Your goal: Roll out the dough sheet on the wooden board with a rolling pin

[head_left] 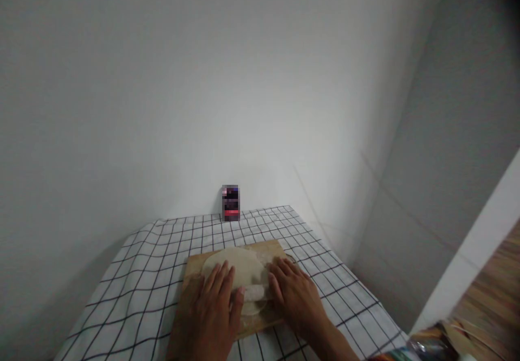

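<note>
A short, pale, floured rolling pin [257, 294] lies across a broad round sheet of dough [238, 263]. My left hand [217, 307] covers the pin's left end, its fingers reaching forward over the dough and its thumb beside the pin. Over the right end rests my right hand [293, 293], fingers bent forward and close together. Only the middle of the pin shows between the two hands. Beneath the dough is a wooden board [190, 274] with flour on its surface. The dough's near edge sticks out on my side of the pin.
A white tablecloth with a black grid [142, 274] covers the table. A blurred-out dark object [231, 204] stands at the back against the white wall [260, 106]. At the lower right are shiny, colourful packages [433, 342], with wood-look flooring [491, 296] beyond.
</note>
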`<action>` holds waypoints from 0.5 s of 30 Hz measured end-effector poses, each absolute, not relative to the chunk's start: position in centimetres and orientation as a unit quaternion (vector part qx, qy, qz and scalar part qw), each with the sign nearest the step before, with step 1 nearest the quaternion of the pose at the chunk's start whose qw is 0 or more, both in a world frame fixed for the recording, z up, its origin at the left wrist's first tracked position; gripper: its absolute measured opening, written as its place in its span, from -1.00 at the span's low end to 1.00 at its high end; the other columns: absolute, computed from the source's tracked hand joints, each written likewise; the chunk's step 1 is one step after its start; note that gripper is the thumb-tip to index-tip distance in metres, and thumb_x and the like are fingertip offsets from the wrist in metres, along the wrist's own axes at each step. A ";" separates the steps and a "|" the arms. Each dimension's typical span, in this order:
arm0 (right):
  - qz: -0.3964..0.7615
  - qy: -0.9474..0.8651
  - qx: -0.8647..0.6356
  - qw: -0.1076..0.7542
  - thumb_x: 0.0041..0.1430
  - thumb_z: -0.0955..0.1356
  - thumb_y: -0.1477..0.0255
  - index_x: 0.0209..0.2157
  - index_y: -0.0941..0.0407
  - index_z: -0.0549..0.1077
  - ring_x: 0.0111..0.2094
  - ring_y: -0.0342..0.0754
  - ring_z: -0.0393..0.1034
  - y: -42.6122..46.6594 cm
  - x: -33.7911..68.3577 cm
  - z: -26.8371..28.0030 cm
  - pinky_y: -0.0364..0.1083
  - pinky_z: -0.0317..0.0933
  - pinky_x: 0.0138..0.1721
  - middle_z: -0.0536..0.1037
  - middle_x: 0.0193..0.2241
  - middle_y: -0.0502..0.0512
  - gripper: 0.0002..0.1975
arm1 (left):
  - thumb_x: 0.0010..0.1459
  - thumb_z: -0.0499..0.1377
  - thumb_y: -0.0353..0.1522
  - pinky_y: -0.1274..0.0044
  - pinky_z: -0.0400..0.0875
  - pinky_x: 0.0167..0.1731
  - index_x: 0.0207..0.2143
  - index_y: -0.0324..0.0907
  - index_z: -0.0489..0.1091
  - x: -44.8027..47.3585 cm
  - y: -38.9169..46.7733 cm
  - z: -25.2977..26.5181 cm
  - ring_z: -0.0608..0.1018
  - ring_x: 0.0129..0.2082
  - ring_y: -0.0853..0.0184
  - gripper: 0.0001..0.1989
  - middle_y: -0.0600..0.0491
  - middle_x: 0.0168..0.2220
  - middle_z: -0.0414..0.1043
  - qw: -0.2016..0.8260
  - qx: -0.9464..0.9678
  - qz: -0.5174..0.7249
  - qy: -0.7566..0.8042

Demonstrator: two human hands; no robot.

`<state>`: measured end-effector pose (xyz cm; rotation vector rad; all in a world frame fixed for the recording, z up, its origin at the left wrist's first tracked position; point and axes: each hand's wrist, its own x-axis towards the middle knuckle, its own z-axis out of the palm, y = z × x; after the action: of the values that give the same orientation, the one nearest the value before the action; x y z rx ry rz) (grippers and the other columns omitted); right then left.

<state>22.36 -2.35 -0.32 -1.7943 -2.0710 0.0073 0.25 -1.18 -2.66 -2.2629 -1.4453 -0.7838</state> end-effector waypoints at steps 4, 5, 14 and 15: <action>0.008 -0.744 -0.631 0.219 0.49 0.09 0.28 0.17 0.02 0.46 0.33 0.09 0.22 -3.3 22.4 -0.6 0.12 0.10 0.33 0.42 0.27 0.12 -0.55 | 0.39 0.00 -0.12 0.10 0.32 0.27 0.33 -0.13 0.28 -0.6 -2.3 -3.1 0.40 0.31 0.10 -0.45 -0.04 0.35 0.30 0.175 -0.808 -0.281 -0.488; 0.010 -0.747 -0.627 0.220 0.49 0.10 0.28 0.16 0.01 0.47 0.32 0.09 0.23 -3.0 22.4 -0.4 0.12 0.10 0.34 0.43 0.27 0.11 -0.56 | 0.39 0.01 -0.11 0.08 0.31 0.27 0.33 -0.14 0.28 -0.6 -2.2 -2.9 0.41 0.31 0.09 -0.44 -0.05 0.35 0.30 0.172 -0.810 -0.274 -0.490; 0.043 -0.760 -0.630 0.153 0.49 0.08 0.23 0.09 0.00 0.51 0.26 0.08 0.30 4.9 22.5 2.7 0.20 0.19 0.19 0.50 0.20 0.15 -0.55 | 0.40 -0.01 -0.17 0.04 0.23 0.31 0.21 -0.18 0.43 0.9 0.9 0.2 0.34 0.35 0.03 -0.52 -0.10 0.30 0.37 0.129 -0.806 -0.221 -0.534; 0.046 -0.757 -0.636 0.144 0.49 0.09 0.22 0.05 0.01 0.53 0.22 0.09 0.35 5.9 22.4 2.7 0.19 0.20 0.17 0.54 0.16 0.17 -0.54 | 0.41 -0.01 -0.18 0.05 0.23 0.30 0.20 -0.17 0.44 1.1 1.3 0.7 0.35 0.34 0.03 -0.53 -0.11 0.29 0.38 0.121 -0.806 -0.209 -0.540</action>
<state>22.39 5.93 2.75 -1.8319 -2.1820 0.1314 1.09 1.26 0.72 -2.3538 -1.5769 -0.6114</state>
